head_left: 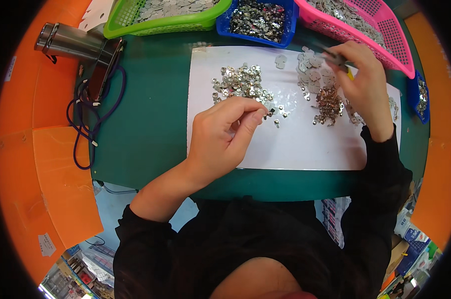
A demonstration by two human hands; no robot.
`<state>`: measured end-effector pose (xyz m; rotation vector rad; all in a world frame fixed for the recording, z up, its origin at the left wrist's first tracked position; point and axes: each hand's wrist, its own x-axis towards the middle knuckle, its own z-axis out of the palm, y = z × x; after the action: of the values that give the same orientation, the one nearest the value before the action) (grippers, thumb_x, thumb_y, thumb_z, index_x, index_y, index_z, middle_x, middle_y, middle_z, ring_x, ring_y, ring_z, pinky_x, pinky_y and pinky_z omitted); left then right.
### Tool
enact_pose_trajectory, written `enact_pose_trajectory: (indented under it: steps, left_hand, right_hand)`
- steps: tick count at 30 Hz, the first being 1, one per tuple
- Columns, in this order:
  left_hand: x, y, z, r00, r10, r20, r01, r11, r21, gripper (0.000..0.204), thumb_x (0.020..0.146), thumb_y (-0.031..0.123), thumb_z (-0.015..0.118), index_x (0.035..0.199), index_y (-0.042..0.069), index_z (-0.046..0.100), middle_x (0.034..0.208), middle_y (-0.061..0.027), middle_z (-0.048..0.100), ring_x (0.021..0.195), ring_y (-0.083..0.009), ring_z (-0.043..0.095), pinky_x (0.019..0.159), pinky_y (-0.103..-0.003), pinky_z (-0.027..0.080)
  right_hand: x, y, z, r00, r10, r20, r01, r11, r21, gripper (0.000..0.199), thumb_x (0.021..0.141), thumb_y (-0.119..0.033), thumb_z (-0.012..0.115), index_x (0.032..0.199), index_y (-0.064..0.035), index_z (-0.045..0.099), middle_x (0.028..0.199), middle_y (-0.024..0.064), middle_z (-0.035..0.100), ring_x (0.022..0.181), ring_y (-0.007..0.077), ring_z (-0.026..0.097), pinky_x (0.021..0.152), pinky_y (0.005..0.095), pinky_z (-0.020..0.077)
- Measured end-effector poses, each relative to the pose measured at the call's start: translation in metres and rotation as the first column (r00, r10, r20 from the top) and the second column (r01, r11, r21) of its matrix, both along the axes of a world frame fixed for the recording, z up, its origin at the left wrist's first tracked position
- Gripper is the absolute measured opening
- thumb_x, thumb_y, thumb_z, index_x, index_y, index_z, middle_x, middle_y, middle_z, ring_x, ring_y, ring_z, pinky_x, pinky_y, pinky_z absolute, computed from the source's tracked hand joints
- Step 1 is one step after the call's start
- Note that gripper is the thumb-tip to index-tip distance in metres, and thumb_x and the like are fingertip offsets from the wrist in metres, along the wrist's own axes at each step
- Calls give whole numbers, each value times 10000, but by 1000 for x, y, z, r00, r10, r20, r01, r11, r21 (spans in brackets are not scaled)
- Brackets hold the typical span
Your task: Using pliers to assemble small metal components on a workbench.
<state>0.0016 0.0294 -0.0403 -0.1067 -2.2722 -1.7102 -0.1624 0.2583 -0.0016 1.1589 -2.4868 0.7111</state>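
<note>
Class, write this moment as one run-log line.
left hand: pinching small metal part | right hand: holding tweezers over pale parts | surface: white sheet

Green tabletop [151, 124] with orange panels [46, 164] along its left and right edges, pale blue floor [111, 204] under the near edge, cluttered shelving [409, 249] at lower right, even bright light.

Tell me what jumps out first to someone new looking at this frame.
The white sheet on the green table, strewn with small shiny metal pieces. The left hand pinches one piece at the sheet's middle; the right hand works a tool at the upper right. Green, blue and pink baskets of parts line the far edge.
</note>
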Motion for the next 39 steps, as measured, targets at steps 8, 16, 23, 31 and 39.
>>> enact_pose_trajectory:
  steps: [8, 16, 23, 31, 39]
  left_hand:
    - [1, 2, 2, 1000, -6, -26, 6, 1000, -8, 68, 921, 23, 641, 963, -12, 682, 792, -84, 675, 655, -114, 626, 573, -237, 496]
    - [4, -2, 16, 984, -64, 166, 37, 986, 161, 132, 981, 38, 565, 1008, -50, 659, 888, -66, 680, 789, -100, 640, 717, -228, 518]
    - [-5, -6, 8, 988, 111, 110, -133, 967, 217, 57, 911, 38, 658, 951, 11, 688, 867, -59, 681, 778, -109, 638, 681, -247, 502]
    - [-18, -8, 28, 989, -30, -144, -57, 826, -562, 107, 786, 33, 734, 882, 45, 688, 870, -74, 663, 814, -248, 594, 710, -324, 495]
    - [-73, 5, 13, 949, -180, -260, -37, 752, -659, 204, 800, 85, 721, 988, 32, 663, 1031, -109, 648, 951, -297, 593, 818, -398, 509]
  right_hand:
    - [16, -54, -17, 961, 189, -200, -110, 931, 348, 337, 652, -115, 765, 983, -110, 701, 905, -10, 621, 900, 200, 552, 841, 340, 414]
    - [17, -53, -25, 920, 204, -336, -97, 946, 309, 193, 635, -123, 752, 801, -129, 653, 777, -20, 586, 848, 184, 553, 757, 333, 415]
    - [46, -36, -1, 960, 269, 83, -277, 953, 118, 315, 608, 14, 670, 897, -106, 694, 825, 48, 598, 859, 266, 557, 797, 377, 421]
    - [53, -2, 8, 989, 118, 92, -121, 992, 26, 257, 671, -7, 718, 904, -95, 654, 832, 25, 597, 832, 221, 555, 782, 352, 409]
    - [50, 29, -1, 778, 394, 490, 250, 520, -816, 167, 904, -132, 520, 1055, -86, 468, 1146, 163, 528, 1183, 260, 503, 1115, 520, 335]
